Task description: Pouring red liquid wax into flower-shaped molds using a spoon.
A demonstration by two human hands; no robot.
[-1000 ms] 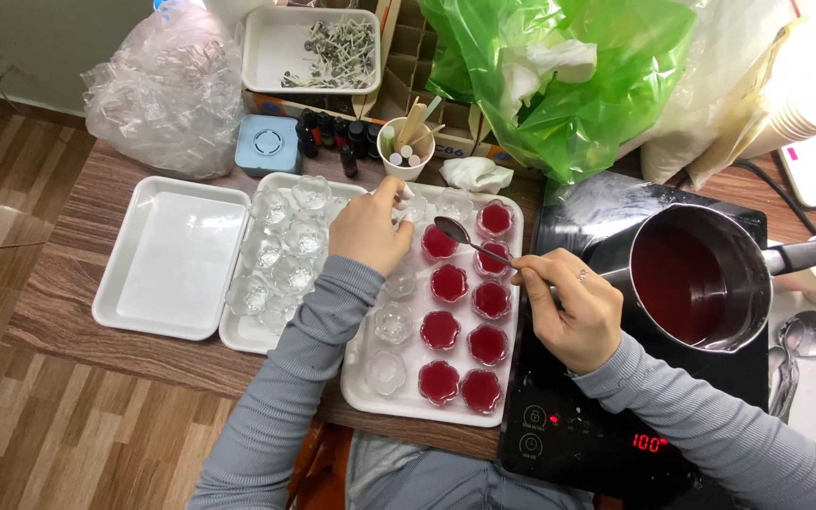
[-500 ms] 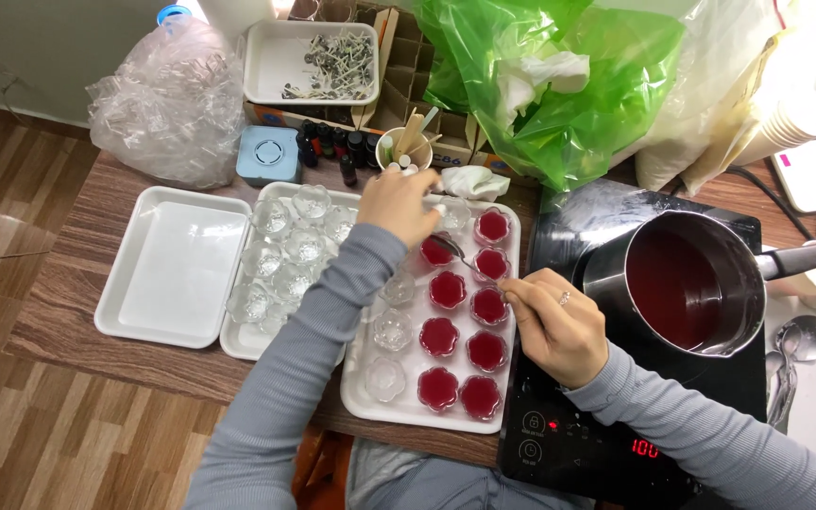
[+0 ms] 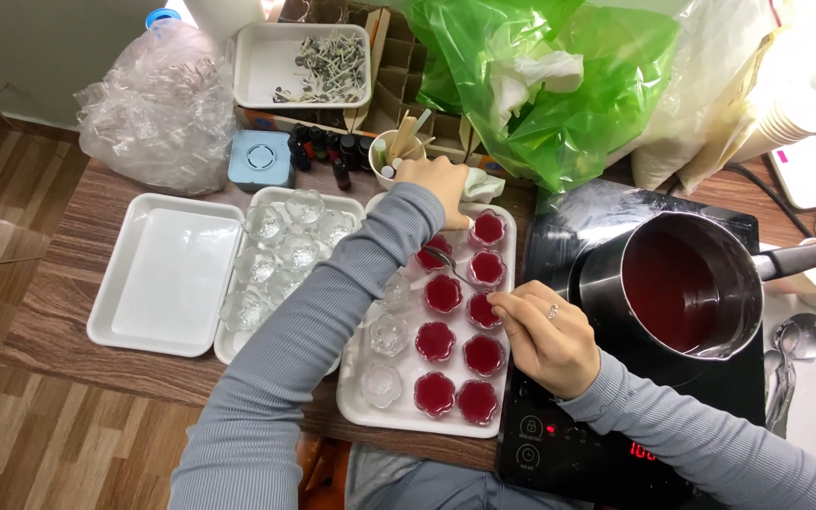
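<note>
My right hand [image 3: 545, 335] grips a metal spoon [image 3: 446, 260] by its handle, and the spoon's bowl hangs over the white mould tray [image 3: 370, 406]. The tray's right two columns hold flower-shaped moulds filled with red liquid [image 3: 443, 295]. Its left column holds clear empty moulds [image 3: 389, 332]. My left hand [image 3: 436, 184] reaches across the tray's far edge, with its fingers curled on a crumpled white tissue [image 3: 481, 185] beside a cup of wooden sticks [image 3: 399, 146]. A saucepan of red liquid [image 3: 687, 293] stands on the black induction cooker [image 3: 569, 444], right of my right hand.
An empty white tray [image 3: 167, 279] and a tray of clear moulds [image 3: 280, 255] lie to the left. Behind them are a blue box [image 3: 262, 159], small bottles [image 3: 328, 151], a tray of wicks [image 3: 304, 61], a clear plastic bag [image 3: 158, 104] and a green bag [image 3: 559, 85]. Spoons [image 3: 786, 345] lie far right.
My left hand has moved from the tray's top moulds back and right to the tissue. My right hand has drawn the spoon from the pot side over the red moulds.
</note>
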